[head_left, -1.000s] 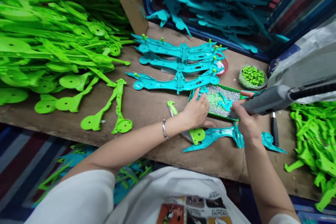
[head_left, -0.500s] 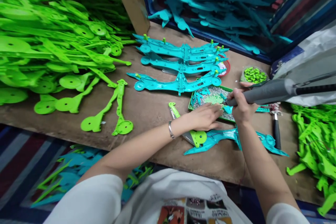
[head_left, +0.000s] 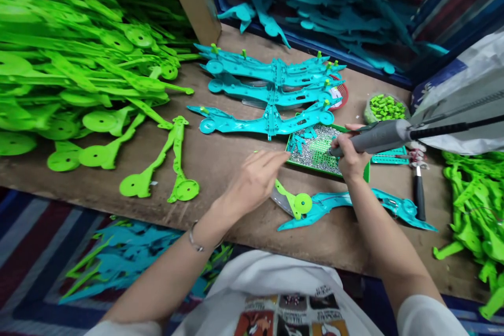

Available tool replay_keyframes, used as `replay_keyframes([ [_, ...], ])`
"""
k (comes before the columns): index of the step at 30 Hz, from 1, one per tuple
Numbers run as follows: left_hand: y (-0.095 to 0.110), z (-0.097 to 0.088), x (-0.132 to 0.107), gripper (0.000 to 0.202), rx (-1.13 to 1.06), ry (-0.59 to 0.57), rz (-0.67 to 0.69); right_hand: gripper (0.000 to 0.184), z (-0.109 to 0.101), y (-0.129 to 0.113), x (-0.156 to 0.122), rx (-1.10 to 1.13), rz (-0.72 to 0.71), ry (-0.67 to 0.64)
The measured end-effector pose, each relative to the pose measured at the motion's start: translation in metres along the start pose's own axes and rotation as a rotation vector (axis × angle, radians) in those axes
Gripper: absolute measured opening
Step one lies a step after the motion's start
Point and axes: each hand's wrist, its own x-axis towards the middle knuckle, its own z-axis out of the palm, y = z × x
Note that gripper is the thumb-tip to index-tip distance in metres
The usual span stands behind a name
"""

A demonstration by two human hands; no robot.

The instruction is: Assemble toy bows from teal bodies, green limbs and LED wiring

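Grey tool (head_left: 380, 137) grasped in right hand (head_left: 349, 158) over green tray (head_left: 367, 172) of silver bits (head_left: 309, 156); left hand (head_left: 254, 181) by lime part (head_left: 297, 202), fingers bunched, can't tell if holding anything

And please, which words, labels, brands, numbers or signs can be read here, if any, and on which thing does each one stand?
No text can be read with certainty.
White shirt: small lettering around the printed pictures, too small and blurred to quote.
Grey power tool: no readable brand or number.
White sack: a dark blue patch, no readable letters.
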Motion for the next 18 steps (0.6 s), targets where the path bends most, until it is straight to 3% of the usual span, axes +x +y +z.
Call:
replay_keyframes([
  [3, -0.004, -0.017, -0.033, 0.035, 0.034, 0.194, -0.193, 0.031, 0.001, 0.003, 0.001, -0.03, 0.006, 0.011],
  [7, -0.005, -0.017, -0.075, 0.026, 0.073, 0.27, -0.311, 0.028, 0.003, 0.006, 0.001, -0.032, 0.007, 0.009],
  [12, 0.004, 0.01, -0.095, 0.037, -0.004, 0.221, -0.189, 0.028, 0.006, 0.004, 0.001, -0.04, -0.003, -0.009],
  [18, 0.015, 0.035, -0.08, 0.058, -0.108, 0.027, -0.012, 0.021, 0.006, -0.035, -0.006, 0.06, -0.073, -0.046],
])
